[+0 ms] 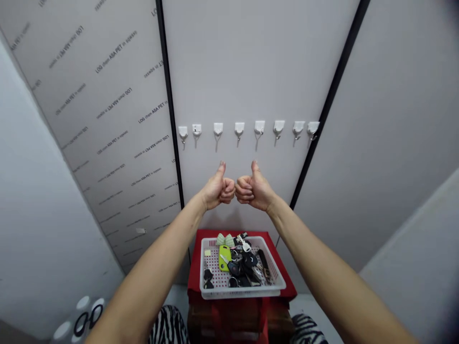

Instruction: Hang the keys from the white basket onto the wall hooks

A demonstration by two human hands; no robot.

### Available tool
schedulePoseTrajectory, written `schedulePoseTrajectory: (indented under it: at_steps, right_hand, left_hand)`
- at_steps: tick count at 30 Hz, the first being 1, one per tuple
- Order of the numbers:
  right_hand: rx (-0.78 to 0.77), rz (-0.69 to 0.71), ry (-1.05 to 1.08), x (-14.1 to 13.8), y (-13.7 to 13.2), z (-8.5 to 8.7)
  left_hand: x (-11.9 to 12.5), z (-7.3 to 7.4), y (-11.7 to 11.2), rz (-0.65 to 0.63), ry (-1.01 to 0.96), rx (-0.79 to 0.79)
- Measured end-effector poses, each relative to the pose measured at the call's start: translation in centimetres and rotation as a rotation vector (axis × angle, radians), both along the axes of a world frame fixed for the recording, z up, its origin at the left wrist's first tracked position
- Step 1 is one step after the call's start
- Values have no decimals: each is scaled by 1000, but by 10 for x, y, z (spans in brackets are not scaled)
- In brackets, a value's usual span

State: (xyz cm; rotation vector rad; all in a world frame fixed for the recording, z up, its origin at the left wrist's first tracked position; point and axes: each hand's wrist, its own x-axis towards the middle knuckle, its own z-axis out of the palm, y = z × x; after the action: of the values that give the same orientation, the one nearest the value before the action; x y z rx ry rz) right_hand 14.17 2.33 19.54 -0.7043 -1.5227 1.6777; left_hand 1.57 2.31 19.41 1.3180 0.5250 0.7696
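In front of the pale wall panel (247, 62), your L hand (219, 189) and R hand (256, 189) are each curled into a fist, thumb up, knuckles facing — can't tell if they touch. Just above: a row of 8 white wall hooks (239, 127). Below, the keys (234, 268) lie in a white plastic basket (243, 292) w/ a lime-green key case (224, 264), a checked bow (224, 240) & a black strap (263, 263) — basket's on a red cover (195, 267) btwn your zebra-print legs (168, 327).
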Motion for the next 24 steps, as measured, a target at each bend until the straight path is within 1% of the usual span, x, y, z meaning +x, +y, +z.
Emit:
schedulePoseTrajectory:
  at_steps: [5, 7, 8, 9, 10, 11, 12, 13, 14, 15, 16, 17, 18, 20, 22, 24]
  right_hand:
    - [-5, 7, 18, 1, 3, -6]
    - [-6, 5, 19, 0, 4, -13]
    - [-6, -8, 7, 0, 5, -20]
    - [-4, -39, -21, 1, 5, -29]
    - [2, -92, -70, 3, 4, -41]
    - [21, -165, -145, 6, 3, -56]
    - [55, -253, -249, 9, 1, -74]
    - [109, -353, -381, 13, -2, -93]
    - [188, -444, -537, 18, -6, -113]
    - [275, -520, -701, 22, -11, -133]
    - [355, -578, -827, 26, -17, -151]
    - [431, -587, -907, 28, -23, -167]
    - [498, -588, -959, 30, -28, -180]
    - [580, -543, -1005, 31, -36, -196]
    - [588, -502, -1026, 31, -38, -201]
    - [556, -491, -1018, 30, -36, -200]
  left_hand:
    - [1, -3, 3, 1, 23, -15]
    - [3, -12, 6, 22, 29, -17]
    - [4, -21, 7, 55, 39, -21]
    - [4, -34, 8, 111, 59, -24]
    - [5, -50, 8, 186, 100, -25]
    - [5, -70, 7, 284, 161, -17]
    - [5, -92, 5, 391, 250, 9]
    - [4, -115, 2, 486, 381, 56]
    - [3, -137, -3, 584, 509, 139]
    - [3, -157, -8, 654, 625, 223]
    - [2, -173, -14, 694, 725, 274]
    - [2, -186, -20, 719, 799, 362]
    - [2, -195, -25, 720, 860, 432]
    - [3, -203, -32, 682, 937, 530]
    - [4, -203, -35, 631, 968, 548]
    - [4, -201, -33, 609, 951, 544]
